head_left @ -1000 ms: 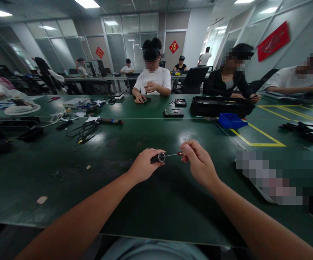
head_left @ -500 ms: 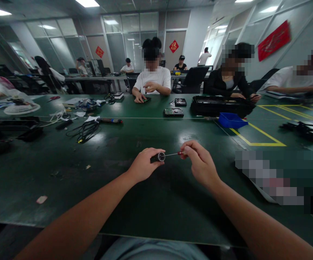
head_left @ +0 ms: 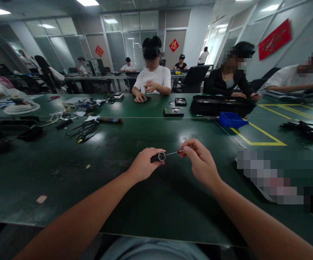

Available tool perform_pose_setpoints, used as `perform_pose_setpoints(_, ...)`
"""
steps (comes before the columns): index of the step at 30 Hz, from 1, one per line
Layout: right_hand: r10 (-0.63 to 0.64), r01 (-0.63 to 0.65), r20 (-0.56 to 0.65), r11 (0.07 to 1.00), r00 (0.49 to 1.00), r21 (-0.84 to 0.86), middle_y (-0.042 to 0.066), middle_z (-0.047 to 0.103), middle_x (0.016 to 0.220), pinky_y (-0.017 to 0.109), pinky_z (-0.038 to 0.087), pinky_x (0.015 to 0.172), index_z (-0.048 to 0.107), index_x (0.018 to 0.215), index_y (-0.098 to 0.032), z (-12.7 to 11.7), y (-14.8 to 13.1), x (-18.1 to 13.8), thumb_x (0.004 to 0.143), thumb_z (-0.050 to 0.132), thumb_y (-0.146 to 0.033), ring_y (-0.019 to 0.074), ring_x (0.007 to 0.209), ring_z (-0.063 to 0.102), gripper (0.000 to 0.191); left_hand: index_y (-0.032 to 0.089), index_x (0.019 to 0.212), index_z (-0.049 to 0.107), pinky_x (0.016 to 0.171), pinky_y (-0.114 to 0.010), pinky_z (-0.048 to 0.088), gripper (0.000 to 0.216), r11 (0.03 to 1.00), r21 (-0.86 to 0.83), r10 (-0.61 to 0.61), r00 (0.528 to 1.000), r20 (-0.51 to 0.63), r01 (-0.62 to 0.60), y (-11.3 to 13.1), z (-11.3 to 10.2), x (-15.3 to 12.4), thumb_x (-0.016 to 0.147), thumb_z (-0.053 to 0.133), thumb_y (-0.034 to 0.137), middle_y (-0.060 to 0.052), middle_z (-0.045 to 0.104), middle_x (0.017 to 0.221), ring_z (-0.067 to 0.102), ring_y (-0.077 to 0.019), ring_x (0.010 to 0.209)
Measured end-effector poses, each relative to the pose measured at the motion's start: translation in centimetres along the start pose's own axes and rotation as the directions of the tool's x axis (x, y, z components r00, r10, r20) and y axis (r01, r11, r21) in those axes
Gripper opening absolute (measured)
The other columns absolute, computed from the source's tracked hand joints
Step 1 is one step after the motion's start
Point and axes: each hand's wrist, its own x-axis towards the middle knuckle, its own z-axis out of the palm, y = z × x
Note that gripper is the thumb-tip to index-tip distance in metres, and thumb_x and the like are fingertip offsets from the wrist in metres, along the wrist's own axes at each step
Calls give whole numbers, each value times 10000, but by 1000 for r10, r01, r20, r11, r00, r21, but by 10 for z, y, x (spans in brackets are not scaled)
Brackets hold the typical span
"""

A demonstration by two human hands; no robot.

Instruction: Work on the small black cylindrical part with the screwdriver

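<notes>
Over the green table, my left hand (head_left: 145, 164) grips a short black cylindrical part (head_left: 161, 156), its round, silver-rimmed open end turned toward the right. Most of its body is hidden behind my fingers. A screwdriver (head_left: 172, 153) with a thin metal shaft and a reddish, partly clear handle is pinched in my right hand (head_left: 198, 159). The shaft's tip reaches the cylinder's open end; how far it goes inside I cannot tell.
Across the green table (head_left: 135, 202) a person in a white shirt (head_left: 156, 77) handles a small item. Hard drives (head_left: 173, 112), a blue bin (head_left: 232, 120) and a long black housing (head_left: 221, 105) stand beyond my hands. A cable bundle (head_left: 84, 130) lies left, a pixelated object (head_left: 267, 177) right.
The fingers of my right hand have shifted on the screwdriver's handle, and its handle end has tipped slightly upward. My left hand holds the cylinder in nearly the same place.
</notes>
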Motion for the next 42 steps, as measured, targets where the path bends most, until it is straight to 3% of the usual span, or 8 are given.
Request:
perform_pose_setpoints(8,-2,1,-8,997,1000,-80,-23,521,629,306,402,589,599,877,-226,0,-5,0,1013,405,-393,151,591,503,290,269,1218,669,989,-400,456,370,1000,12,-2,1000,20,2,1,0,0,856,734,222,-31,694,1163,611,-227,1095)
perform_pose_setpoints(13,18,-18,24,1000,1000,-26,2,593,711,314,442,646,628,921,-225,-2,-5,0,948,450,-299,174,689,571,195,262,1213,670,972,-400,468,366,1000,15,-6,1000,10,6,1,-1,1,855,736,231,-38,694,1151,619,-225,1075)
perform_pose_setpoints(19,21,-21,-5,996,1000,-85,-18,556,644,306,434,600,619,942,-228,-1,-3,0,1003,417,-413,158,610,546,281,258,1218,667,993,-408,468,381,1000,13,-10,1000,12,10,1,-1,1,847,742,219,-39,695,1154,621,-228,1085)
perform_pose_setpoints(23,18,-19,-67,1000,998,-19,3,636,748,329,500,675,594,1004,-232,1,-3,1,947,537,-368,177,706,620,158,266,1222,666,980,-405,470,377,1000,17,-14,1000,5,14,2,-1,1,854,738,230,-39,693,1159,623,-230,1080)
perform_pose_setpoints(27,37,-36,-60,999,998,14,34,665,795,354,523,733,635,930,-213,2,-2,3,949,550,-434,185,747,638,238,267,1227,664,983,-399,465,392,1000,12,-10,1000,2,10,0,-1,0,846,749,228,-36,691,1162,618,-227,1085)
perform_pose_setpoints(31,151,-134,-82,973,985,188,36,650,797,351,527,729,651,904,-206,2,6,8,942,559,-488,179,731,622,299,275,1253,649,1009,-399,448,416,999,6,33,999,16,-33,-2,-1,0,851,748,229,-28,689,1183,608,-218,1113)
perform_pose_setpoints(36,445,-393,11,778,896,491,18,563,663,348,529,589,616,785,-203,0,12,16,885,625,-497,167,576,544,310,281,1263,644,1019,-397,440,416,996,6,87,996,5,-87,-3,-1,1,863,735,214,-30,685,1209,606,-214,1124)
perform_pose_setpoints(42,245,-189,-141,927,959,323,32,638,781,340,541,658,637,853,-214,1,13,13,894,618,-520,179,702,607,310,273,1269,639,999,-401,445,411,997,29,65,998,19,-66,1,-2,0,871,728,225,-32,687,1204,603,-219,1117)
